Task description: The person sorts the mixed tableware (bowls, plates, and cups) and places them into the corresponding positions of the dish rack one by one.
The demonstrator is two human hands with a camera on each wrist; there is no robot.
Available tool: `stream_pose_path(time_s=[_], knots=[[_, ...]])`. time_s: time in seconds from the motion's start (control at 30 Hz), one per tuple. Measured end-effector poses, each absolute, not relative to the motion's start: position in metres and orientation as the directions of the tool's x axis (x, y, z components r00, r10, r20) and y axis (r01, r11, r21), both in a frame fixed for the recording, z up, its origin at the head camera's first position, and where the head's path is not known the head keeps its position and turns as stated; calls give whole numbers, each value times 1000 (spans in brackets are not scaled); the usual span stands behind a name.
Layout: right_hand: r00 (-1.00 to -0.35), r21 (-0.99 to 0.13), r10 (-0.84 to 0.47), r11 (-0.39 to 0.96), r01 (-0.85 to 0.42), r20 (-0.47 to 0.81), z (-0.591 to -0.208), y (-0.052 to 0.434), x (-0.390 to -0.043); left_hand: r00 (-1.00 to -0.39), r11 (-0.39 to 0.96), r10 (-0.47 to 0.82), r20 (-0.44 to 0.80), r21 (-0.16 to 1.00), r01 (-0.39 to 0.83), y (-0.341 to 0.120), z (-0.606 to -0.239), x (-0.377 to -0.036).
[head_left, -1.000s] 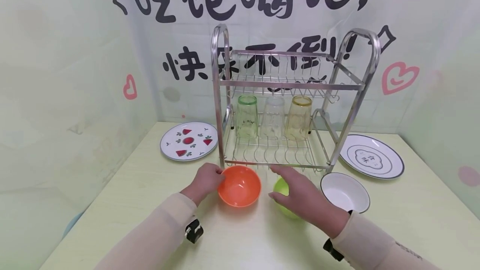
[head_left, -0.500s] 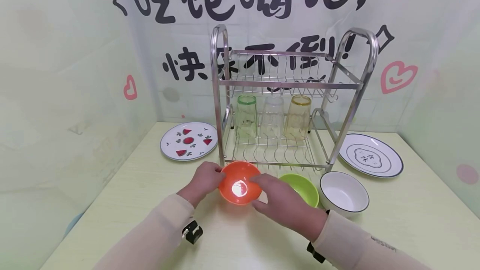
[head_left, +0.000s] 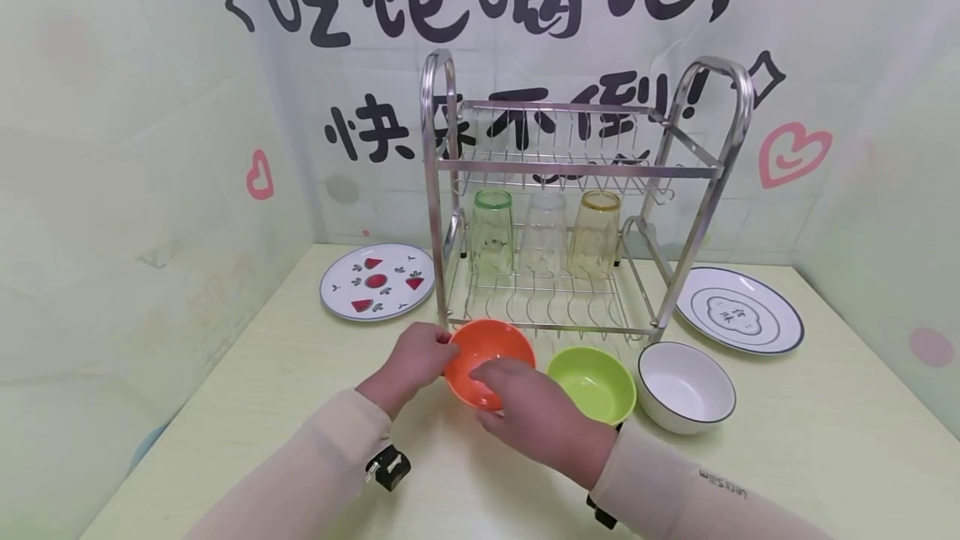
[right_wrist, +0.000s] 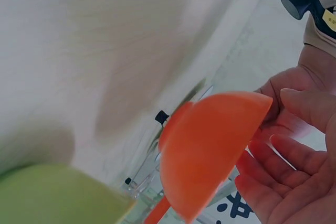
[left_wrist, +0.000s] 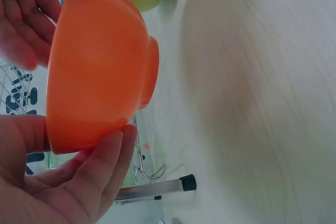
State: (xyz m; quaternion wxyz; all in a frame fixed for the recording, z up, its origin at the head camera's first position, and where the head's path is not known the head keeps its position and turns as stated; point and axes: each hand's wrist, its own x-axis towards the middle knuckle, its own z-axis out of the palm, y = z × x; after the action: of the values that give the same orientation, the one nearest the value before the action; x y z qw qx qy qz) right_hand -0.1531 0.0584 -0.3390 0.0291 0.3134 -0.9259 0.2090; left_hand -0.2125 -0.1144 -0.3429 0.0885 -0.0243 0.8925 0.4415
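Note:
An orange bowl (head_left: 491, 338) is held at its left rim by my left hand (head_left: 411, 359), the thumb at the edge and the fingers curled under its outer side. Seen from the left wrist, the orange bowl (left_wrist: 97, 66) is lifted off the table, its foot clear of the surface. My right hand (head_left: 536, 419) reaches across the bowl's right part with relaxed fingers. In the right wrist view the right hand's fingers (right_wrist: 278, 182) hover by the bowl's open side and grip nothing. A green bowl (head_left: 592, 377) stands on the table just beyond the right hand.
Behind the bowls stands a two-tier metal dish rack (head_left: 581, 167). Its lower tier holds upturned green (head_left: 492, 240), clear (head_left: 543, 240) and yellow (head_left: 595, 240) glasses. A white bowl (head_left: 686, 386) sits right of the green one. Decorated plates lie left (head_left: 377, 302) and right (head_left: 772, 323).
My right hand has moved left from the green bowl to over the orange bowl, uncovering the green one. The left hand has kept its hold, and the orange bowl has shifted slightly up and right.

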Motion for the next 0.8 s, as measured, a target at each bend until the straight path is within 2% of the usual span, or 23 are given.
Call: stream_pose_path(time_s=[0.47, 0.8], knots=[[-814, -308, -549, 754, -580, 188, -346, 48, -157, -989, 597, 34, -143, 797, -95, -110, -340, -208], [-777, -224, -572, 748, -625, 261, -347, 47, -160, -986, 562, -8, -165, 815, -141, -108, -333, -208]])
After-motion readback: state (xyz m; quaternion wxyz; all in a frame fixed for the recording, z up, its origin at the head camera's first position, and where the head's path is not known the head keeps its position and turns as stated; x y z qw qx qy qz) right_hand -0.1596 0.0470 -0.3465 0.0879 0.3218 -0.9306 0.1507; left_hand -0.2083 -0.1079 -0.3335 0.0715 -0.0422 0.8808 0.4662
